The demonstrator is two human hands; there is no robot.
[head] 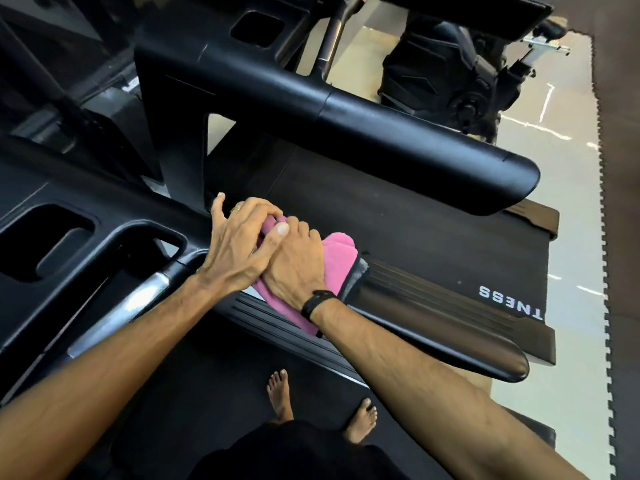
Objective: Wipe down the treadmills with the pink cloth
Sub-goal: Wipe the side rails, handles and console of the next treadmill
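The pink cloth (337, 252) is wrapped over the near treadmill's right handrail (433, 327), close to the console (86, 244). My right hand (298, 268) lies on top of the cloth with its fingers curled round it and the rail. My left hand (242, 244) overlaps the right hand, its fingers curled onto the cloth's far end, its little finger lifted. Part of the cloth hangs below my right wrist. A second treadmill with a long black handrail (398, 140) and a belt (398, 220) stands just beyond.
I stand barefoot (280, 393) on the near treadmill's belt. Black exercise machinery (450, 67) stands at the back right. A pale floor strip (571, 237) and a dark jigsaw-edged mat (623, 237) run along the right.
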